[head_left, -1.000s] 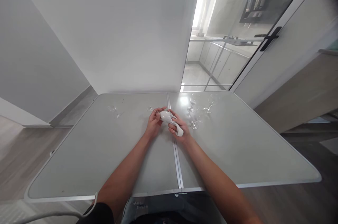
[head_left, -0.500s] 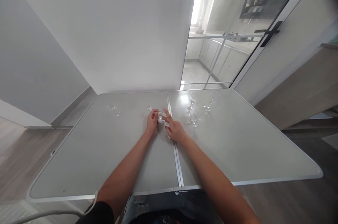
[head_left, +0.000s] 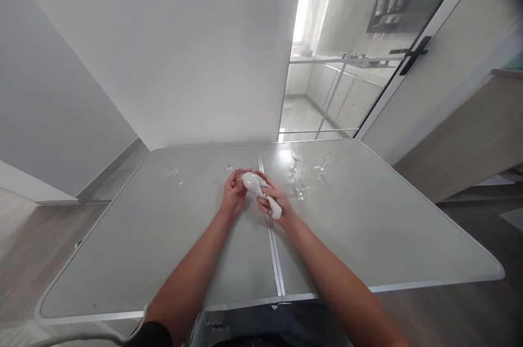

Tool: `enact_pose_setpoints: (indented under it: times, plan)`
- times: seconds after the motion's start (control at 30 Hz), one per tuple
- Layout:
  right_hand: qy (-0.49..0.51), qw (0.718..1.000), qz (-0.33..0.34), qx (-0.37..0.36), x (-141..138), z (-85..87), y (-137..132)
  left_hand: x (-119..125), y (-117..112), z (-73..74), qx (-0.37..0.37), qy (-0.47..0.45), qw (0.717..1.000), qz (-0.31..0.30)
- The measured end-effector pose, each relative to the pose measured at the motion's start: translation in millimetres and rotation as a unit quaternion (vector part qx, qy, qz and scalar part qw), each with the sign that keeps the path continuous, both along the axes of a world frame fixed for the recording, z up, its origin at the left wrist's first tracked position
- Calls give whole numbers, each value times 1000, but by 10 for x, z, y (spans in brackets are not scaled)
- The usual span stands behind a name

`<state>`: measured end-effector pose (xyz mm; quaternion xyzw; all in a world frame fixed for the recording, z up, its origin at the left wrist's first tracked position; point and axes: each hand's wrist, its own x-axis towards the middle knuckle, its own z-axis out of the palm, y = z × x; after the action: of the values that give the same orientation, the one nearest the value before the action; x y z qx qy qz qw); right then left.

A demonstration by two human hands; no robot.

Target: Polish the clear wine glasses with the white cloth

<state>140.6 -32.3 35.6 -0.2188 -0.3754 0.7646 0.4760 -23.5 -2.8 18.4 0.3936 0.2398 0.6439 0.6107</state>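
Observation:
Near the table's centre seam, my left hand [head_left: 234, 192] is closed around a clear wine glass [head_left: 230, 168] near the stem and bowl. The glass lies tilted, its foot pointing up and left beyond my fingers. White cloth [head_left: 274, 207] fills the bowl, and its tail hangs out toward me. My right hand [head_left: 278, 202] is wrapped round the bowl's rim side and that cloth, with the tail between its fingers. Some fingertips are hidden behind the bowl.
To the right of my hands stand three clear stemmed glasses [head_left: 299, 194], close together. Another small clear glass item [head_left: 180, 181] is at the left; its outline is faint. They share a grey folding table [head_left: 368, 238] with a metal rim, against a white wall [head_left: 204, 64].
The bowl and white cloth have turned into plain view, with the cloth now filling the bowl. My right hand has shifted slightly right and toward me; my left hand keeps its hold.

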Motion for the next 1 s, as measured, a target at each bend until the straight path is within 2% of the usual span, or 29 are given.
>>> enact_pose_setpoints:
  times: [0.07,0.1,0.17,0.27,0.33,0.37,0.4,0.47,0.57,0.67,0.77,0.83,0.9,1.0]
  plan:
    - [-115,989,-48,81,-29,-22,-1,-4,36,-47,-11,11,1000,19]
    - [-187,970,-78,137,-38,-36,1,-5,60,-79,-19,18,999,30]
    - [-335,899,-122,255,-46,-67,7,-2,109,-145,-37,33,997,62]
    - [-501,773,-118,370,-63,-106,6,18,141,-204,-51,45,992,107]
    - [-549,727,-108,398,-84,-120,-4,39,119,-182,-48,36,994,96]
    - [-555,721,-113,400,-94,-125,-8,50,96,-152,-44,26,996,76]
    - [-552,724,-125,395,-102,-130,-9,59,70,-112,-37,15,998,50]
    - [-524,750,-159,370,-106,-143,1,68,19,-22,-22,-8,1000,-8]
    - [-436,817,-191,324,-92,-170,46,58,-16,64,-14,-24,997,-69]
    - [-299,904,-198,233,-84,-174,87,37,7,35,-12,-7,998,-59]
    - [-162,976,-121,82,-96,-130,72,32,41,-48,-20,28,999,-16]
    - [-93,995,-45,13,-114,-89,35,44,43,-74,-28,43,999,2]
    - [-58,998,-9,-6,-140,-57,-4,64,20,-51,-25,35,999,-1]
    - [-77,996,-45,8,-173,-39,-29,93,-46,46,-18,-6,998,-54]
